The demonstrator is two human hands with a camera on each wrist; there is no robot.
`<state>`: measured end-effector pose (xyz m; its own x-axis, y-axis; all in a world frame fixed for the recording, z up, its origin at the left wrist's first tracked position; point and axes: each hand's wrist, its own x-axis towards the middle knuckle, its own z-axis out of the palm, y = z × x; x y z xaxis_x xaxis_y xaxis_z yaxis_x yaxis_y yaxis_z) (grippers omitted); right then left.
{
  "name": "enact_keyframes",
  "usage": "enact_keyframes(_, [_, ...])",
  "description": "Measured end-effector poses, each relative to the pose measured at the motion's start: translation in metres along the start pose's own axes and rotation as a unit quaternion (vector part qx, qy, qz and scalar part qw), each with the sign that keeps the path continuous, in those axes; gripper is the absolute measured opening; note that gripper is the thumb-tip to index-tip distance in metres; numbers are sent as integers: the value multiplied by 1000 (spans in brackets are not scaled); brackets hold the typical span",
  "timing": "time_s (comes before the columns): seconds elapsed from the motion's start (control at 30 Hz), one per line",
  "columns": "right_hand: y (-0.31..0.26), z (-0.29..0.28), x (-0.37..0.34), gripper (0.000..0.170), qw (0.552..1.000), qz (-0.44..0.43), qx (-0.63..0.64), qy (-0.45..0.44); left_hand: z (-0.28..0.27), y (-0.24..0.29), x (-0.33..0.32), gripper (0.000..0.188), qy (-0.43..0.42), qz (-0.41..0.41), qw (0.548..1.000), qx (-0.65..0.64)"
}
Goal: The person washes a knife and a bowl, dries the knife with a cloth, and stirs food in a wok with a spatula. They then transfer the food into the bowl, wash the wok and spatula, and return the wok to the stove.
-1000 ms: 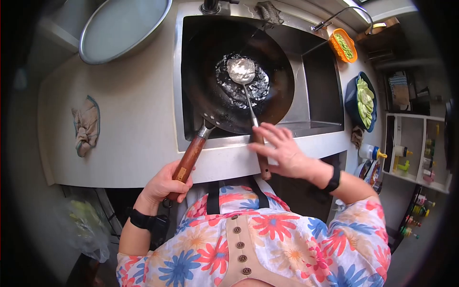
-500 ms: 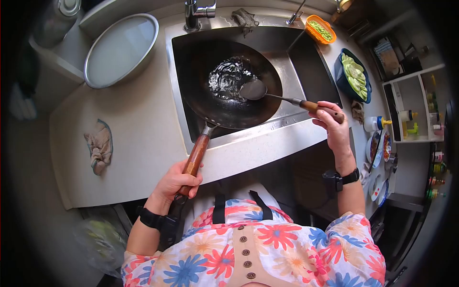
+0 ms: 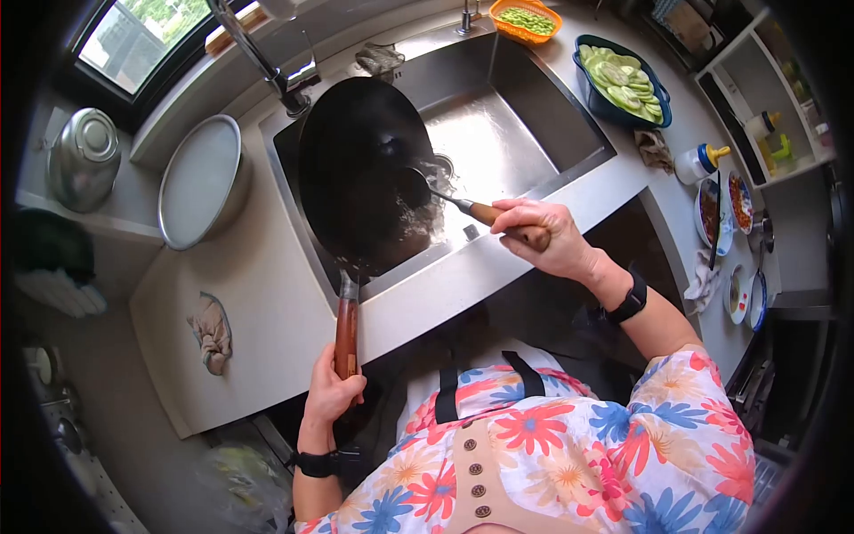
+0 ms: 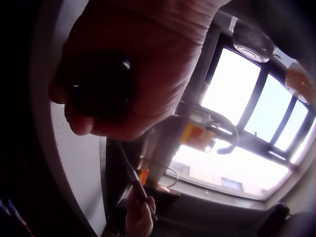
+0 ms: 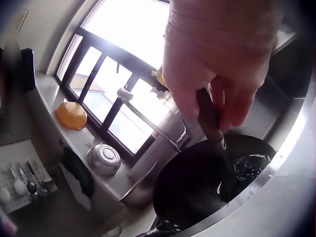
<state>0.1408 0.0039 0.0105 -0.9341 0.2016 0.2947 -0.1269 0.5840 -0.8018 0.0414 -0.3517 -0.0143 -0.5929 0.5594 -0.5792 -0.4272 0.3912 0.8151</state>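
A dark wok (image 3: 351, 169) is tilted steeply over the left part of the sink, its inside turned to the right. Water (image 3: 425, 209) runs over its lower right side toward the drain. My left hand (image 3: 336, 389) grips the wok's wooden handle (image 3: 347, 329) beyond the counter's front edge. In my right hand (image 3: 556, 242) is the wooden grip of a metal ladle (image 3: 485, 214), whose head is in shadow inside the wok. The right wrist view shows the fingers of my right hand (image 5: 217, 64) around the grip, with the wok (image 5: 182, 182) below.
Steel sink (image 3: 498, 133) with a faucet (image 3: 289, 84) behind the wok. On the left are a large metal basin (image 3: 200, 182) and a crumpled cloth (image 3: 212, 334). To the right stand an orange basket (image 3: 527, 20), a blue basket of sliced vegetables (image 3: 627, 84) and a squeeze bottle (image 3: 698, 163).
The wok has gone from nearly level to steeply tilted, and its water now spills out. My right hand regripped the ladle and moved its head within the wok. The head view has turned.
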Motion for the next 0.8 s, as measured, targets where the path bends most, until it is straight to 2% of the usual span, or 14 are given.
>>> enact_keyframes(0.07, [-1, -1, -8, 19, 1000, 8, 2, 9, 14, 9, -5, 45, 12, 10, 1000, 23])
enact_keyframes(0.13, [-4, -3, -15, 19, 1000, -25, 11, -1, 27, 17, -10, 44, 67, 31, 995, 70])
enact_keyframes(0.2, [-6, -3, -21, 19, 999, -41, 5, 1, 33, 21, -12, 44, 69, 42, 993, 90])
enact_keyframes(0.33, [-14, 0, -32, 18, 996, -67, 28, 47, 41, 26, -17, 45, 113, 90, 976, 166])
enact_keyframes(0.4, [-21, 0, -36, 18, 991, -84, 24, 97, 36, 25, -13, 44, 115, 189, 936, 274])
enact_keyframes(0.53, [-36, 0, -44, 20, 983, -93, 15, 160, 51, 51, -22, 45, 141, 241, 891, 357])
enact_keyframes(0.8, [-55, 16, -74, 21, 973, -70, -21, 217, 47, 53, -31, 47, 112, 251, 883, 379])
